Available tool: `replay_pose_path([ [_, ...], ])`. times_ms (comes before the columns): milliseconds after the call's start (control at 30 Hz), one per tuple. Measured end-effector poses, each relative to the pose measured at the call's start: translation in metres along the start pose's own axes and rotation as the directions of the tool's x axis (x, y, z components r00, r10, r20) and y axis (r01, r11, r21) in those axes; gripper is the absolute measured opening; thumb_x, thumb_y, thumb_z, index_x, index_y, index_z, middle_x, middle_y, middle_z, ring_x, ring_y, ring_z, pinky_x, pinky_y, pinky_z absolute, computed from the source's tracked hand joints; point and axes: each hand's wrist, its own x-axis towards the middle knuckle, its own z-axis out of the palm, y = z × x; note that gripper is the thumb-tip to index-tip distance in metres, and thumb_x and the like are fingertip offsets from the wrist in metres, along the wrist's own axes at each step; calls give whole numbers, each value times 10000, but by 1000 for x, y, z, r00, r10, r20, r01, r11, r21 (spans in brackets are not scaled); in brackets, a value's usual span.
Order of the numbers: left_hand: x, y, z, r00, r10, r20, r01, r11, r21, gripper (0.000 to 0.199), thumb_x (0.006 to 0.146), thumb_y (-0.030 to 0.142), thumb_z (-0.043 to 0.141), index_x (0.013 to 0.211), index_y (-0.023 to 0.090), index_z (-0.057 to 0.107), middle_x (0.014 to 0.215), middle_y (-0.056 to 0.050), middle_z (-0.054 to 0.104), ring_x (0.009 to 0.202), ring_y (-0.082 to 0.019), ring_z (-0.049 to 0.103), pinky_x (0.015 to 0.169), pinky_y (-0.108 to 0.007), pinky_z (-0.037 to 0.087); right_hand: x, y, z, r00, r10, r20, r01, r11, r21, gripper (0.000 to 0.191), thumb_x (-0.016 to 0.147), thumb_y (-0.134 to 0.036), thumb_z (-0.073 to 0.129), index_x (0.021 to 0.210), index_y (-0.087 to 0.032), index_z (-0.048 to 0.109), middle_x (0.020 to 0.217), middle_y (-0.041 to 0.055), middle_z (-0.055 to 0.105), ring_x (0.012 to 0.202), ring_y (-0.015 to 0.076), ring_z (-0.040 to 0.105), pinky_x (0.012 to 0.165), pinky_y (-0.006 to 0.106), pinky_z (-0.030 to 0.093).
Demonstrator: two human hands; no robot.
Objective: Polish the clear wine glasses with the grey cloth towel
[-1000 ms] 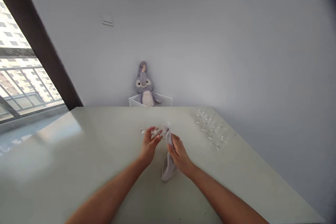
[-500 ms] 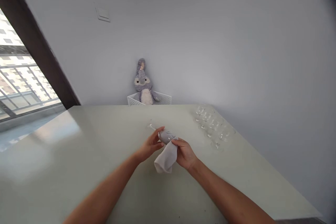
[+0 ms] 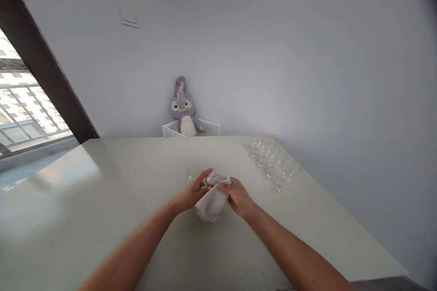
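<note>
A stemmed glass [image 3: 210,178] lies sideways over the middle of the table, its foot pointing left. My left hand [image 3: 191,194] is closed round the bowl near the stem. At the rim end, my right hand [image 3: 239,196] grips a pale cloth [image 3: 212,202] between thumb and fingers. Part of the cloth shows inside the bowl, and the rest hangs down between my hands. The fingers of my right hand behind the cloth are partly hidden.
Several clear stemmed glasses [image 3: 272,160] stand in rows at the right of the pale table [image 3: 136,218]. Behind the table's far edge, a grey plush toy [image 3: 183,109] sits in a white perforated basket [image 3: 213,129] against the wall. A window with railings is at the left.
The glass has turned to lie more level, its foot lower and further left. The cloth has shifted left and covers more of the rim. The whole view has shifted slightly.
</note>
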Motion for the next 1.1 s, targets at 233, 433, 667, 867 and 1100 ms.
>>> replay_pose_path([
  [233, 4, -2, -2, 993, 9, -119, -16, 998, -61, 523, 781, 474, 489, 1209, 175, 462, 761, -34, 585, 677, -148, 561, 619, -286, 479, -10, 4, 16, 985, -170, 17, 170, 974, -146, 358, 686, -308, 625, 1016, -177, 578, 917, 65, 625, 849, 207, 553, 783, 340, 404],
  [433, 1, -2, 2, 997, -26, -69, 25, 999, -26, 490, 819, 488, 402, 1208, 197, 470, 917, -55, 591, 795, -159, 553, 672, -285, 477, -8, 2, 11, 989, -141, -51, 123, 958, -258, 277, 699, -327, 599, 934, -181, 607, 866, 60, 632, 812, 209, 555, 743, 329, 410],
  [667, 1, 4, 3, 991, 69, -117, -79, 993, -83, 516, 744, 395, 577, 1202, 185, 462, 899, -60, 600, 782, -159, 554, 709, -289, 463, -7, -8, 12, 1000, -12, 26, 7, 983, 181, 403, 702, -381, 612, 1019, -135, 576, 851, 76, 631, 769, 195, 566, 710, 317, 419],
  [867, 1, 2, 0, 993, 9, -114, 3, 995, 101, 504, 853, 499, 293, 1151, 158, 514, 790, -51, 620, 651, -145, 564, 581, -273, 472, -17, -4, 19, 968, -244, -59, 187, 858, -478, 221, 689, -306, 595, 878, -194, 618, 830, 49, 625, 761, 193, 527, 732, 320, 390],
  [1100, -4, 11, -17, 877, 478, -51, -156, 384, 910, 322, 838, 308, 452, 1139, 235, 542, 1038, -96, 617, 1015, -240, 508, 912, -416, 330, 5, 1, -1, 979, 160, -124, -116, 946, 301, 268, 636, -296, 659, 847, -136, 621, 680, 15, 586, 571, 122, 488, 551, 247, 380],
])
